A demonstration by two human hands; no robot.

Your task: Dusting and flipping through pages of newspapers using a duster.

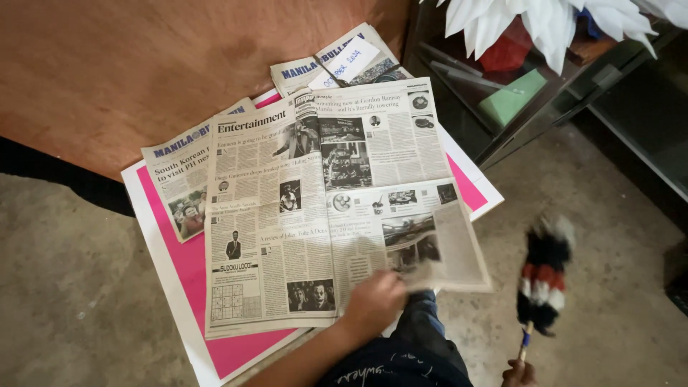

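Concrete floor [86, 287] runs under everything, with an orange-brown wall [143, 57] at the far side. On the floor lies a pink board [190, 265] with a white border, and an open newspaper [322, 208] is spread over it, likely to cover it. More sheets [183, 172] poke out from under the newspaper at the far left, and another [315, 68] at the far edge, carrying a small white note [351, 59].

Near the newspaper's near right corner, the left hand [374, 301] rests on the page, fingers curled and pinching the lifted, blurred corner. The right hand [517, 374], cut off by the frame's near edge, is closed around the thin handle of a feather duster [543, 276], held upright over bare floor to the right of the paper; its black, red and white head is blurred.

Far right, a dark shelf [502, 107] holds a green block [512, 97], with white paper petals [545, 25] above, only partly in view. What lies deeper in the shelf is hard to make out.
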